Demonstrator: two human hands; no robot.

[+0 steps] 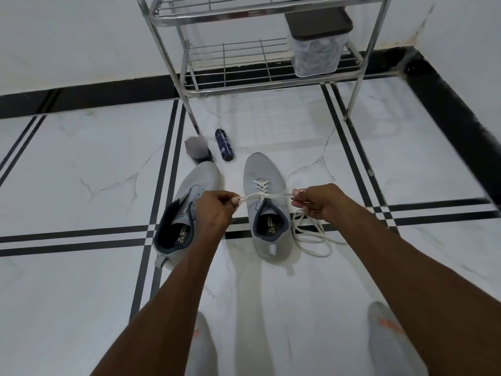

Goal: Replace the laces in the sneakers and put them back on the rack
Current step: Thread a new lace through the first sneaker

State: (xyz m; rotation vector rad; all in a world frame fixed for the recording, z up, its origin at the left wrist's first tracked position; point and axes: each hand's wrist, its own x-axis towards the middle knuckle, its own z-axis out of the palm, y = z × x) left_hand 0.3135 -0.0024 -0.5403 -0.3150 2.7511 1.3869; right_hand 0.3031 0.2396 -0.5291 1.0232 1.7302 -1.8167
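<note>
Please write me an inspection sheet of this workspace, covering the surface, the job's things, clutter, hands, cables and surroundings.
Surface: white marble-look floor with black inlay stripes.
Job's things: right sneaker partly laced with a white lace, slack coiled on the floor beside it; left sneaker unlaced, leaning on its side; metal rack stands behind, both shelves free of shoes.
Clutter: dark blue spray can lying on the floor; grey fuzzy item next to it, blurred.
Hands: left hand and right hand each pinch a lace end, pulling sideways.
Cables: nothing seen.
Surroundings: clear lidded container on the lower rack shelf; white wall, black skirting.
</note>
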